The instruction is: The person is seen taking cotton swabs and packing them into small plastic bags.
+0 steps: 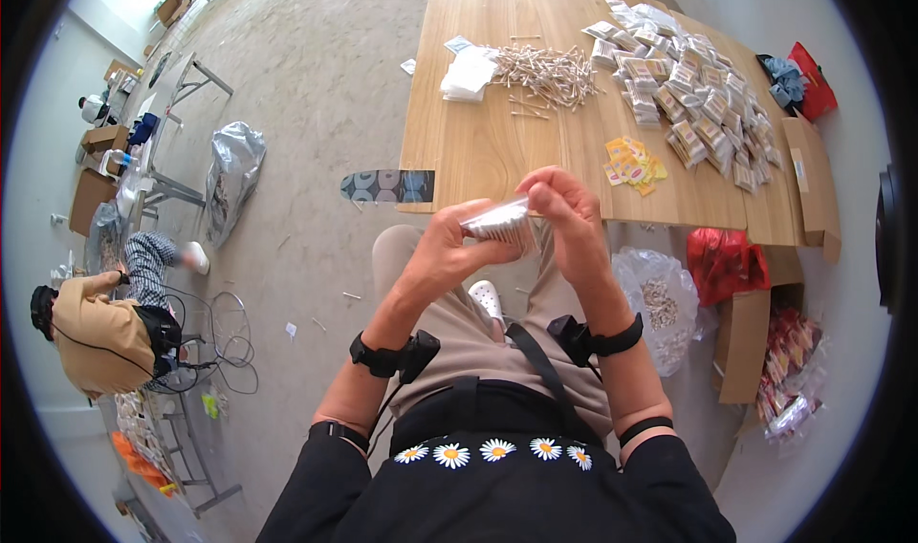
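Observation:
My left hand (pixel 445 256) is wrapped round a small clear plastic bag of cotton swabs (pixel 501 226), above my lap and just short of the table's near edge. My right hand (pixel 574 216) pinches the upper right edge of that same bag between thumb and fingers. Loose cotton swabs (pixel 550 75) lie heaped on the wooden table (pixel 488 165), beside a stack of clear flat bags (pixel 469 73). Nearer to my right hand is a small pile of yellow and white cards (pixel 633 164). Many filled swab packs (pixel 703 103) are mounded at the table's right side.
A clear bag of swabs (pixel 658 299), a red plastic bag (pixel 725 264) and an open cardboard box (pixel 744 347) stand below the table at right. A grey plastic sack (pixel 235 175) sits on the floor at left. Farther left, a co-worker (pixel 105 337) sits among cables.

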Available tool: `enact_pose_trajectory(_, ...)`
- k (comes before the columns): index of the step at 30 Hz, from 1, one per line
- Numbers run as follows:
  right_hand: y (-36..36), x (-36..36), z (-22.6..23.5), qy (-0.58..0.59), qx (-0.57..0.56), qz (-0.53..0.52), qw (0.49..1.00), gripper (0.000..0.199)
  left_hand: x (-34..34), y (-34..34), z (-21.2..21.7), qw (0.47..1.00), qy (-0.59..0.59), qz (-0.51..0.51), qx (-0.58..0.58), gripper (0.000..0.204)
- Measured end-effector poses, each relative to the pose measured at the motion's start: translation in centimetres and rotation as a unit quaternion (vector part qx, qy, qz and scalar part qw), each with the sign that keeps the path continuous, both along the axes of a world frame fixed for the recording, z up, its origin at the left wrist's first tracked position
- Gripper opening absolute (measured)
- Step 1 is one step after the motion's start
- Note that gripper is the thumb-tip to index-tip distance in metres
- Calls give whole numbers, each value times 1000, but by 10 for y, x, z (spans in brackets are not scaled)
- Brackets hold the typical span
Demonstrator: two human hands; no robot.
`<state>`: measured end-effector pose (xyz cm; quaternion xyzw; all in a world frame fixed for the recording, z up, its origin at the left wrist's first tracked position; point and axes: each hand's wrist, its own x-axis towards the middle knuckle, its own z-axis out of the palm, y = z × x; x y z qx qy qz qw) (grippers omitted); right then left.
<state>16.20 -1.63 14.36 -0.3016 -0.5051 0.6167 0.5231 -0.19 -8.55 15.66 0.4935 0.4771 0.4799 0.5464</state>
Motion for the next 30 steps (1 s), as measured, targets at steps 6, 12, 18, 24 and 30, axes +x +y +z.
enact_pose_trajectory(6, 1, 8, 19, -120, 13, 169, 978, 9, -6, 1, 0, 994, 73, -83, 24, 26)
enact_pose_trajectory(12, -10, -5, 21, -74, -3, 32, 997, 11, 6, -6, -17, 991, -132, -6, -30, 29)
enact_pose_trajectory(18, 1, 4, 16, -26, 21, 119, 992, 29, -1, -5, -20, 991, -120, -50, -18, 21)
enact_pose_trajectory(24, 3, 3, 3, -144, 5, 257, 956, 48, -2, -7, -13, 997, -46, -51, -33, 15)
enact_pose_trajectory(30, 4, 3, 5, -222, 107, 205, 947, 36, -4, -8, -15, 996, -18, -66, -48, 16)
